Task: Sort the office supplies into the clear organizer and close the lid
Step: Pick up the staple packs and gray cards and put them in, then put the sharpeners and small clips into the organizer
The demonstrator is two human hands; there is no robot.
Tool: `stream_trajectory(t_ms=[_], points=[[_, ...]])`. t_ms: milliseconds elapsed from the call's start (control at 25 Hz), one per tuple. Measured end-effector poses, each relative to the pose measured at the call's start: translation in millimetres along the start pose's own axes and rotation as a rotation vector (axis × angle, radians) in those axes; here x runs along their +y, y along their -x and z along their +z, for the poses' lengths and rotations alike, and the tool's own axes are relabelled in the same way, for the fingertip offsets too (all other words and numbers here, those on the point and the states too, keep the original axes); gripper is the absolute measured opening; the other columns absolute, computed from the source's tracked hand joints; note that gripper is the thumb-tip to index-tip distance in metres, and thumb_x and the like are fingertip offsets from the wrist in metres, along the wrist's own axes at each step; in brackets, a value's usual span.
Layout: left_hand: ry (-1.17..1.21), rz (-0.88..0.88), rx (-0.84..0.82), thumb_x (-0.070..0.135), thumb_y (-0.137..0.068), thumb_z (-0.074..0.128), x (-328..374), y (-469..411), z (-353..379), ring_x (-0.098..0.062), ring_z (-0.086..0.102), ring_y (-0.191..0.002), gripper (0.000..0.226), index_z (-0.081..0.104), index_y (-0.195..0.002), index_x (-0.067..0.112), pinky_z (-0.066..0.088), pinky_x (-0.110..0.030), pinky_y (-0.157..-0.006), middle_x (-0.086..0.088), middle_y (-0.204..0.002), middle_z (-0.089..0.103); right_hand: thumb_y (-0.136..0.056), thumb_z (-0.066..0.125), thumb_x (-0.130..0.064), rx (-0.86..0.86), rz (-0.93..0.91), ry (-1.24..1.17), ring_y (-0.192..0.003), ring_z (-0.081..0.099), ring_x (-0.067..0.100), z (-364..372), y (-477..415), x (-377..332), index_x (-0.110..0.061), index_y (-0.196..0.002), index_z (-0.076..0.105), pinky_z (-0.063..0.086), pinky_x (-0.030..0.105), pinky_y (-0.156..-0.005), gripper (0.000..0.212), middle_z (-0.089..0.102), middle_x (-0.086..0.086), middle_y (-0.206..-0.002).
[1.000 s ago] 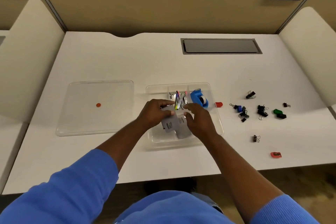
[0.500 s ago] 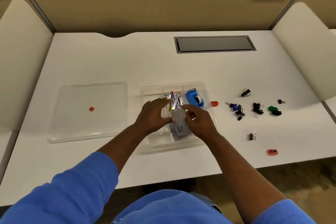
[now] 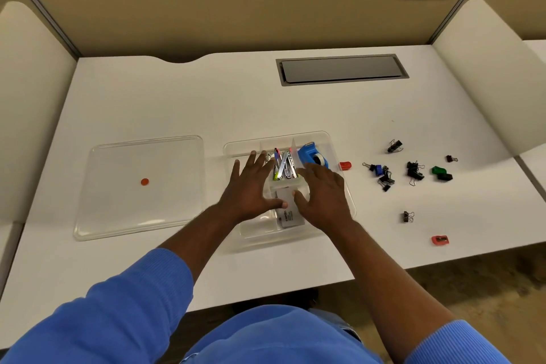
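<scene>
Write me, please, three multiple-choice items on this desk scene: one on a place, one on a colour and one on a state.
1. Where does the clear lid lie?
A. on the desk, left of the organizer
B. on the organizer
C. on the floor

2. What colour is the tape dispenser?
A. yellow
B. white
C. blue

3. How are the left hand and right hand?
A. clenched fists
B. fingers straight, over the organizer
C. gripping the lid

Key:
1 A, the lid lies flat beside the organizer.
2 C, its body is blue.
3 B, both hands' fingers are straight and spread.

Bright even light, soft shadows, wide-angle edge bending
</scene>
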State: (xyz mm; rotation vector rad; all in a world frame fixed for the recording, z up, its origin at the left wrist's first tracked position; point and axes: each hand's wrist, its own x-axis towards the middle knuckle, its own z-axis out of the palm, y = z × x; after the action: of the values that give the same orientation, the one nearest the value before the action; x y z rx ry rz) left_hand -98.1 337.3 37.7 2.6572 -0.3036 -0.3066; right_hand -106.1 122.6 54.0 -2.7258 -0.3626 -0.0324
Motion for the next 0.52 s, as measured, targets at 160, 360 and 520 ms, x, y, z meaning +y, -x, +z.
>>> stream_trajectory(t_ms=[160,360,520], points=[[-0.029,0.046,-0.004,0.085,-0.072,0.055,12,-9,-3,-0.015,-0.02,-0.152,0.117,-0.002,-0.159,0.03,-0.01,-0.049,-0.122,0.003,-0.168,-0.01,-0.088,0.057,-0.054,0.023,-0.005,0.032,-0.151,0.023,0.022,-4,6,9,-0.023,-0.149,0.04,0.016,0.053,-0.122,0.07,0.034,0.002,-0.16],[-0.062,0.091,-0.024,0.087,-0.072,0.053,43,-27,3,-0.017,-0.017,-0.153,0.117,-0.001,-0.159,0.029,-0.009,-0.05,-0.123,0.003,-0.168,-0.008,-0.088,0.052,-0.06,0.039,0.047,0.018,-0.153,0.016,0.019,-14,13,36,-0.026,-0.153,0.034,0.01,0.05,-0.124,0.076,0.026,0.0,-0.164],[-0.096,0.121,-0.004,0.085,-0.074,0.054,79,-60,12,-0.018,-0.011,-0.154,0.112,0.004,-0.159,0.03,-0.009,-0.051,-0.122,0.002,-0.169,-0.003,-0.088,0.056,-0.056,0.067,0.076,-0.015,-0.151,0.022,0.017,-28,6,79,-0.023,-0.149,0.041,0.017,0.051,-0.122,0.071,0.031,-0.002,-0.162]])
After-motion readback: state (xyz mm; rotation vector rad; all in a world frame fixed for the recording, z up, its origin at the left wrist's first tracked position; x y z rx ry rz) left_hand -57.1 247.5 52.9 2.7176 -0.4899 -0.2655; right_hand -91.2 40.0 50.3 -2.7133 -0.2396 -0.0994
